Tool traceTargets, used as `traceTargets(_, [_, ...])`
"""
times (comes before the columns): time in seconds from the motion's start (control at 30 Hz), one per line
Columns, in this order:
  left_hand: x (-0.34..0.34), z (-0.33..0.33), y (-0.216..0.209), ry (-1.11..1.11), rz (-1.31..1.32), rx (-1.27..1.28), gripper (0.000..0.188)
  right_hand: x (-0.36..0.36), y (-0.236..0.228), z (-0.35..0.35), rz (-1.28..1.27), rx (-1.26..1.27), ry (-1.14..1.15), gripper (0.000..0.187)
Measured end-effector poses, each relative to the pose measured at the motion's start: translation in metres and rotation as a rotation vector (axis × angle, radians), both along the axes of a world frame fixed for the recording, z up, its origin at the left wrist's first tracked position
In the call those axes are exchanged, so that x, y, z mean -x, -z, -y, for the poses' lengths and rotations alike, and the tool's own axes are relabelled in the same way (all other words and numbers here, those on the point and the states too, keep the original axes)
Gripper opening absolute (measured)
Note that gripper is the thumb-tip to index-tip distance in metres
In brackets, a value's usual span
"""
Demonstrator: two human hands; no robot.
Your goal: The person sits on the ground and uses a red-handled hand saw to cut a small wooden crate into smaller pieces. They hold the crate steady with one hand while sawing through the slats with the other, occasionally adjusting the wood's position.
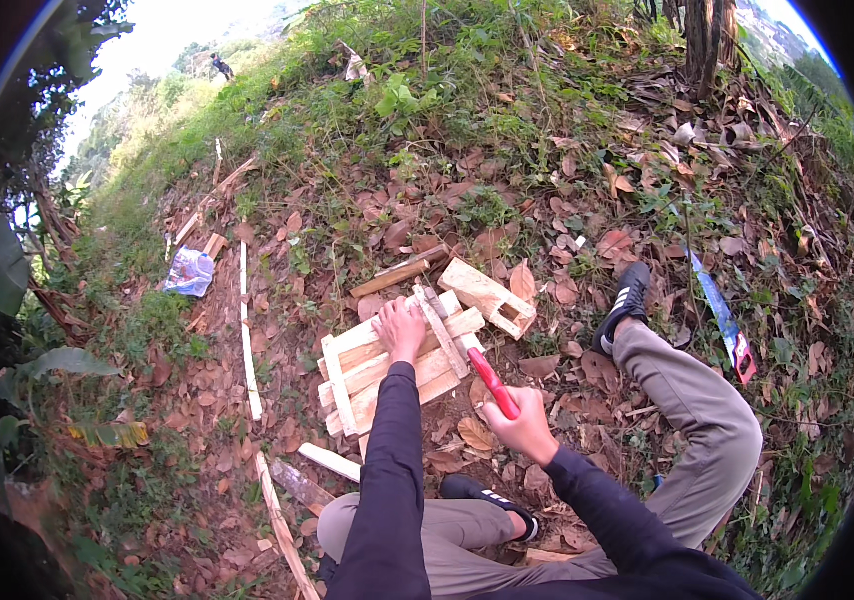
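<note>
On the leafy ground before me lies a panel of pale wooden slats, with a cross strip at its left end and another cross strip at its right. My left hand rests on its upper part with bent fingers, gripping the wood beside the right strip. Whether a small piece is between its fingertips is hidden. My right hand is closed around the red handle of a hammer; it points at the panel's right end, and its head is hard to make out.
A wooden box-like piece and a loose offcut lie beyond the panel. Right of my leg is a handsaw with a red handle. Long strips and a clear plastic bag are at left. A tree trunk stands far right.
</note>
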State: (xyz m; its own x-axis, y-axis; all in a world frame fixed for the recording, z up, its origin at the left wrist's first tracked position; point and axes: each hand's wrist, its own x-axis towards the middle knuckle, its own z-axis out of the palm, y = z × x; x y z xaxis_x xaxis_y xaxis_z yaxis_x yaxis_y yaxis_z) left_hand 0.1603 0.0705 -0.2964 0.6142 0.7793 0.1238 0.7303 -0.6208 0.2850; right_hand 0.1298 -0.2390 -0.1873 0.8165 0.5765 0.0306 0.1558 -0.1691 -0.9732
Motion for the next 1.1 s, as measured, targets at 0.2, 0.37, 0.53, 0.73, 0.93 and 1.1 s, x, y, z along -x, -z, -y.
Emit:
traceTargets(0.2, [0.007,0.012,0.007,-0.011,-0.037,-0.020,0.039,0.028,-0.037,0.049,-0.086,0.033,0.008,0.030])
traceTargets(0.37, [-0.006,-0.010,-0.006,-0.010,0.021,-0.056,0.038,0.001,-0.004,-0.004,-0.016,0.017,0.013,0.032])
traceTargets(0.53, [0.000,-0.002,-0.001,0.021,-0.005,-0.076,0.038,0.029,-0.020,0.065,-0.155,-0.008,0.027,0.027])
traceTargets(0.73, [-0.012,0.005,-0.001,-0.022,0.011,-0.059,0.039,-0.009,-0.012,-0.014,-0.052,0.010,0.026,0.031])
traceTargets(0.93, [0.008,0.011,0.008,-0.042,0.011,-0.119,0.038,0.019,-0.032,0.026,-0.073,0.062,0.007,0.029])
traceTargets(1.1, [-0.008,0.009,0.001,-0.021,-0.021,-0.003,0.037,-0.014,-0.016,-0.015,-0.015,0.068,0.001,0.031])
